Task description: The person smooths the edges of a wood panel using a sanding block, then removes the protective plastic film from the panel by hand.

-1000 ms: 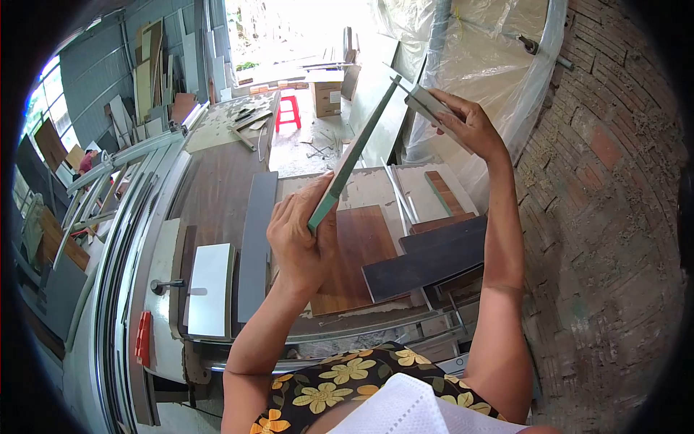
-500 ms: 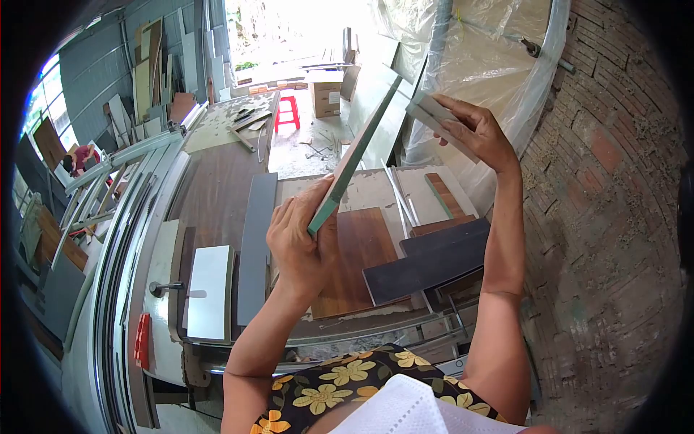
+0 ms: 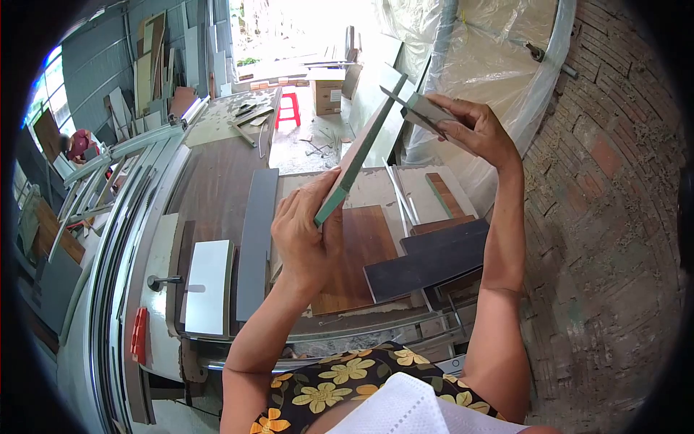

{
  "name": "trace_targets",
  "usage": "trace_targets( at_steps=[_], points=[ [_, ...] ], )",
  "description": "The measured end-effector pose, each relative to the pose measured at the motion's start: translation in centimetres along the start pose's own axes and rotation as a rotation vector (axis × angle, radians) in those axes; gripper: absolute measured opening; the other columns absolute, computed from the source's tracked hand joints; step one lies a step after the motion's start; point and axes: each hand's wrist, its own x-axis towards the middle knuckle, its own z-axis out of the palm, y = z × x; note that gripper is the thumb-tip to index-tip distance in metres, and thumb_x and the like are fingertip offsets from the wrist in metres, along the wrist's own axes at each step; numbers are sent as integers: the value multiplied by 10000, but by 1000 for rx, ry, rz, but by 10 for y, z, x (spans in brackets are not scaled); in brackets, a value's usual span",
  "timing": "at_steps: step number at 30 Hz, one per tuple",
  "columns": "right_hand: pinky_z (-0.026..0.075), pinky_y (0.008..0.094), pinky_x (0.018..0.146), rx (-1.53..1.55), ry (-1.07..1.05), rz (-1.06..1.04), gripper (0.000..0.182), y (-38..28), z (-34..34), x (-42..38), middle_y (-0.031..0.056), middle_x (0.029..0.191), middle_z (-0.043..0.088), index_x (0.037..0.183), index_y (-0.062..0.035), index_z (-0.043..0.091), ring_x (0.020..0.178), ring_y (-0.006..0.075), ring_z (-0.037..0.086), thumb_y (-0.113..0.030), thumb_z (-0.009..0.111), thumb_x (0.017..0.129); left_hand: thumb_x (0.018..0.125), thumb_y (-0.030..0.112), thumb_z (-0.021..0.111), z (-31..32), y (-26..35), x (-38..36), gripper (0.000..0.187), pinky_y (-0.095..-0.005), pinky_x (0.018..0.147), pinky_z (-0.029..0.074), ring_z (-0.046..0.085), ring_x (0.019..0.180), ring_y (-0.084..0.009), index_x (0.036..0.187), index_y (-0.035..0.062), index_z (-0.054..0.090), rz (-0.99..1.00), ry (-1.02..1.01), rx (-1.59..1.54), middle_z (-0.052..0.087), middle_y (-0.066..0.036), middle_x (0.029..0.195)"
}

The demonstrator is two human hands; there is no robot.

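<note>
My left hand (image 3: 303, 231) is wrapped round the lower end of a long narrow board (image 3: 361, 155), which is tilted up and away with its green edge showing. In my right hand (image 3: 481, 134) is a small grey piece (image 3: 432, 116), pinched between thumb and fingers. A thin flat blade-like strip (image 3: 392, 94) sticks out from that piece and crosses the board near its upper end. Whether the strip touches the board is unclear. Beneath the hands a brown wood-grain panel (image 3: 361, 253) lies on the table, next to dark boards (image 3: 426, 267).
A white panel (image 3: 208, 289) and a long grey board (image 3: 254, 246) lie to the left, by metal rails (image 3: 108, 289). A red stool (image 3: 288, 111) and a carton (image 3: 327, 96) stand beyond. Plastic sheeting (image 3: 491, 65) hangs at right. Another person (image 3: 81, 145) is far left.
The thin strip by my right hand now lies across the board's upper end at a different angle. My left hand and the board have shifted slightly right and up.
</note>
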Motion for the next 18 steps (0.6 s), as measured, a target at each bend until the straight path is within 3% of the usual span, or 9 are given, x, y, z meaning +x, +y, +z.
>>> trace_targets(
  at_steps=[3,9,12,18],
  points=[
    [518,234,709,0,-26,-13,414,-5,1,-2,23,933,665,1271,-88,578,766,76,597,-123,653,865,844,52,621,-1,3,3,200,-350,750,501,666,832,-309,1027,-28,636,38,5,-2,676,-181,926],
    [507,231,667,-106,53,86,406,21,-21,9,14,883,650,1278,-84,572,715,62,556,-131,623,878,842,44,615,0,5,1,198,-353,745,498,663,819,-313,1025,-27,633,59,-4,0,673,-181,932],
    [505,228,660,-92,82,144,405,39,-33,15,22,872,650,1276,-74,571,713,62,556,-121,615,877,844,104,582,2,2,-3,299,-353,790,469,648,919,-290,1135,51,626,29,-27,-2,669,-130,1044],
    [508,233,625,-227,298,267,390,86,-42,25,27,840,640,1235,-18,580,696,85,581,-141,638,869,819,77,578,2,1,-4,324,-355,788,467,647,915,-290,1139,49,623,-2,-31,-13,669,-130,1043]
  ],
)
